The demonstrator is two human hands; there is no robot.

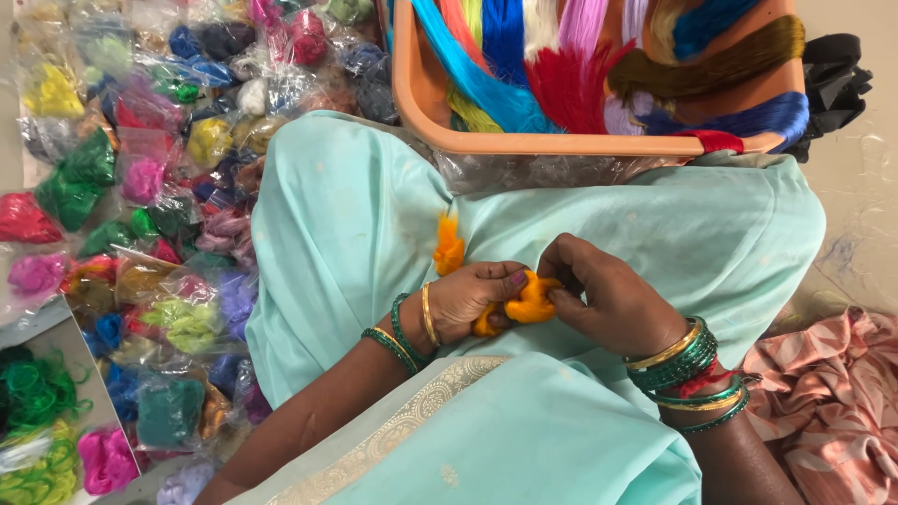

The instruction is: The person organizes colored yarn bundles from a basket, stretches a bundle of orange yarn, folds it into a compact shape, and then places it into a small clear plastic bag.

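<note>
Orange fibre tuft (528,301): we saw it on the lap, on the near side of the orange tub (561,142).
Left hand (472,301): we found it closed, pinching the tuft.
Right hand (608,297): we found it curled, gripping the tuft's other end.
Bagged coloured fibres (140,206): heaped left of the tub.

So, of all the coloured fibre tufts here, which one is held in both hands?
The orange tuft, pinched between the left hand and right hand over the lap. The other tufts lie in clear bags on the floor.

Home craft spot: bagged fibre tufts (140,187)
</note>
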